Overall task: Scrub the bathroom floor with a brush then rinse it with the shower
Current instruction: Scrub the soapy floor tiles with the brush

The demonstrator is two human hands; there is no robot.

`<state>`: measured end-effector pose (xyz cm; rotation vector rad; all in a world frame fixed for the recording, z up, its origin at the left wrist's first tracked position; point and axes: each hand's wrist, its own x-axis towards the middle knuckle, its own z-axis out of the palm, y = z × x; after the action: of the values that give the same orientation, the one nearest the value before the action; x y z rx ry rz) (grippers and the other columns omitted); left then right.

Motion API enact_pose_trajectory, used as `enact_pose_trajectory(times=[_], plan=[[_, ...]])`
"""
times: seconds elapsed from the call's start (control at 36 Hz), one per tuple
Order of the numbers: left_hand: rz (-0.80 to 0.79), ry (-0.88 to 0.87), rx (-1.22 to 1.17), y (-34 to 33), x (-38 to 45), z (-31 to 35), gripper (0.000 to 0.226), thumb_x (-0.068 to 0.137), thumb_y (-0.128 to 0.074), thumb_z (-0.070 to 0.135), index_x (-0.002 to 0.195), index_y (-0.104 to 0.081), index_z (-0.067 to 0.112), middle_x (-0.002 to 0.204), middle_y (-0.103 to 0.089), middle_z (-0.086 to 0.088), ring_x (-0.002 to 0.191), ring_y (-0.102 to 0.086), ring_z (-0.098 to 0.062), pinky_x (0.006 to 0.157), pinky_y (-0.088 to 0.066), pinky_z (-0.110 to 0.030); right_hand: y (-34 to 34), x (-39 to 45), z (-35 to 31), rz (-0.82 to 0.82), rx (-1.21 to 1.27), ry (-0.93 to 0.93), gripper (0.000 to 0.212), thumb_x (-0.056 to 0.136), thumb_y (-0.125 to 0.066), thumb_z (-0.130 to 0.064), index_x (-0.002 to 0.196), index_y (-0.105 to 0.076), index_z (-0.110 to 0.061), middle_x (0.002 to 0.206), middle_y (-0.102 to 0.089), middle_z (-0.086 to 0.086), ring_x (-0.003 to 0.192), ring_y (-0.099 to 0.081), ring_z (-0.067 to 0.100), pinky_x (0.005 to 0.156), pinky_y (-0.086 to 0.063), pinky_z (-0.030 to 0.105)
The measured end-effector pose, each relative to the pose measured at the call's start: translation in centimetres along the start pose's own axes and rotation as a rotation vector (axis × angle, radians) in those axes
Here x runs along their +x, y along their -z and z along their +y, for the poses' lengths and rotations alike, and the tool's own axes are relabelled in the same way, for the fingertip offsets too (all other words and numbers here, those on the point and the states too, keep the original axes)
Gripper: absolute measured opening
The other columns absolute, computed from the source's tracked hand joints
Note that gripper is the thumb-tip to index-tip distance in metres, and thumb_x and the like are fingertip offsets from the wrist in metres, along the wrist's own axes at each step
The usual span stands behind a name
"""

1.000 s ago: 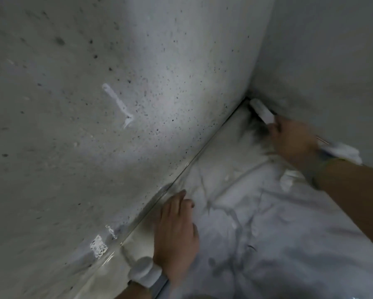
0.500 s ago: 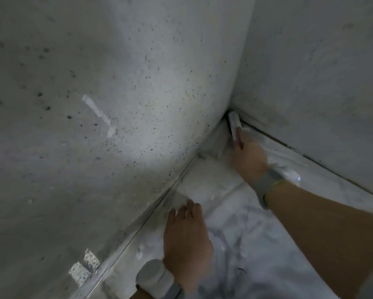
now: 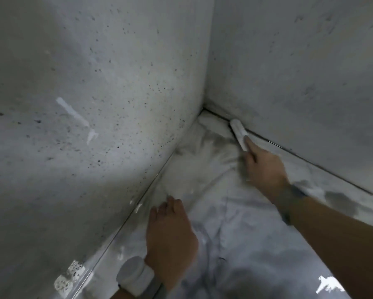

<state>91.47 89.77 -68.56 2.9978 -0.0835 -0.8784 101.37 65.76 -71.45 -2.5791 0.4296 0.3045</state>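
Wet marble-look bathroom floor [image 3: 256,244], far corner. Your right hand [image 3: 265,169] clenched on light stiff white plastic brush [image 3: 239,133]; grip handle firmly, probably slippery. Left hand [image 3: 170,238] flat, fingers together, bracing.

Two hands show: the left hand [image 3: 170,236] and the right hand [image 3: 264,167]. There is one brush [image 3: 239,133], white. Two walls meet in a single corner: the left wall [image 3: 95,104], speckled, and the right wall [image 3: 299,72]. One floor [image 3: 246,244] lies below them. Each wrist carries one band, so two in all: a white wristband [image 3: 134,276] and a dark wristband [image 3: 289,198].
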Motion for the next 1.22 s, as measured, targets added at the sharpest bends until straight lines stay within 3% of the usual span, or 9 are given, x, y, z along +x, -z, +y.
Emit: enact_pose_trajectory(times=[0.11,0.19,0.36,0.53,0.75,0.89,0.97,1.08,1.22], plan=[[0.047,0.006,-0.005,0.0,0.0,0.1,0.069,0.072,-0.038,0.042,0.125,-0.06,0.004,0.121,-0.068,-0.016,0.119,-0.063,-0.035,0.108,-0.041,-0.056,4.0,-7.6,10.3,0.062,-0.072,-0.21,0.051,0.104,-0.041,-0.034,0.155,-0.038,-0.033,0.087,-0.07,0.012,0.07,-0.063,0.033,0.065,-0.05,0.04],[0.084,-0.055,-0.018,-0.3,0.0,0.6,0.07,0.066,-0.057,0.038,0.129,-0.06,0.008,0.129,-0.065,-0.016,0.122,-0.06,-0.037,0.106,-0.038,-0.058,4.4,-11.4,12.6,0.179,-0.053,-0.356,0.05,0.104,-0.046,-0.028,0.153,-0.042,-0.029,0.107,-0.071,0.02,0.084,-0.066,0.043,0.073,-0.047,0.043],[0.022,-0.127,-0.033,-1.4,-0.3,2.2,0.071,0.067,-0.033,0.035,0.115,-0.07,-0.003,0.122,-0.069,-0.023,0.104,-0.067,-0.043,0.098,-0.044,-0.058,0.1,-6.6,0.4,0.061,0.083,-0.113,0.049,0.105,-0.043,-0.037,0.154,-0.036,-0.041,0.105,-0.071,0.014,0.087,-0.065,0.032,0.076,-0.049,0.036],[-0.036,-0.089,0.097,0.3,0.1,2.7,0.073,0.087,-0.019,0.036,0.154,-0.032,0.01,0.165,-0.027,-0.013,0.153,-0.022,-0.031,0.124,-0.006,-0.058,-5.8,0.6,-11.3,-0.113,0.163,0.053,0.052,0.107,-0.037,-0.031,0.158,-0.03,-0.029,0.123,-0.066,0.017,0.102,-0.063,0.037,0.087,-0.053,0.046],[0.013,-0.152,0.086,-1.8,0.1,3.3,0.058,0.072,-0.043,0.031,0.108,-0.068,-0.007,0.118,-0.066,-0.032,0.116,-0.061,-0.049,0.105,-0.028,-0.068,3.1,-4.4,8.5,-0.048,-0.083,-0.068,0.05,0.105,-0.04,-0.042,0.154,-0.03,-0.049,0.127,-0.067,0.013,0.11,-0.064,0.036,0.084,-0.047,0.038],[0.048,-0.387,0.086,-1.3,-0.9,8.9,0.06,0.062,-0.062,0.025,0.117,-0.069,0.001,0.133,-0.064,-0.024,0.128,-0.057,-0.044,0.108,-0.035,-0.065,10.4,-14.1,23.9,-0.033,-0.17,-0.39,0.049,0.102,-0.041,-0.048,0.144,-0.021,-0.067,0.115,-0.072,0.014,0.1,-0.069,0.037,0.075,-0.047,0.036],[0.024,-0.492,0.094,-1.6,-1.5,12.2,0.068,0.062,-0.067,0.029,0.126,-0.066,0.005,0.136,-0.063,-0.02,0.13,-0.056,-0.04,0.106,-0.045,-0.061,13.0,-18.2,28.8,0.044,-0.168,-0.585,0.049,0.103,-0.044,-0.042,0.151,-0.037,-0.047,0.105,-0.07,0.022,0.095,-0.067,0.042,0.074,-0.044,0.038],[-0.085,-0.495,0.192,-1.6,-2.7,15.2,0.081,0.077,-0.047,0.032,0.153,-0.035,0.005,0.153,-0.042,-0.017,0.144,-0.035,-0.038,0.122,-0.02,-0.055,12.4,-18.4,27.5,0.16,-0.054,-0.533,0.047,0.102,-0.046,-0.045,0.148,-0.048,-0.039,0.129,-0.067,0.018,0.112,-0.064,0.041,0.086,-0.047,0.041],[-0.003,-0.455,0.176,-4.5,-2.3,15.7,0.078,0.047,-0.06,0.034,0.116,-0.07,-0.002,0.111,-0.07,-0.024,0.103,-0.067,-0.042,0.099,-0.048,-0.062,7.2,-13.0,17.3,0.115,0.073,-0.182,0.047,0.103,-0.045,-0.049,0.15,-0.039,-0.047,0.132,-0.067,0.001,0.119,-0.062,0.03,0.093,-0.052,0.038]])
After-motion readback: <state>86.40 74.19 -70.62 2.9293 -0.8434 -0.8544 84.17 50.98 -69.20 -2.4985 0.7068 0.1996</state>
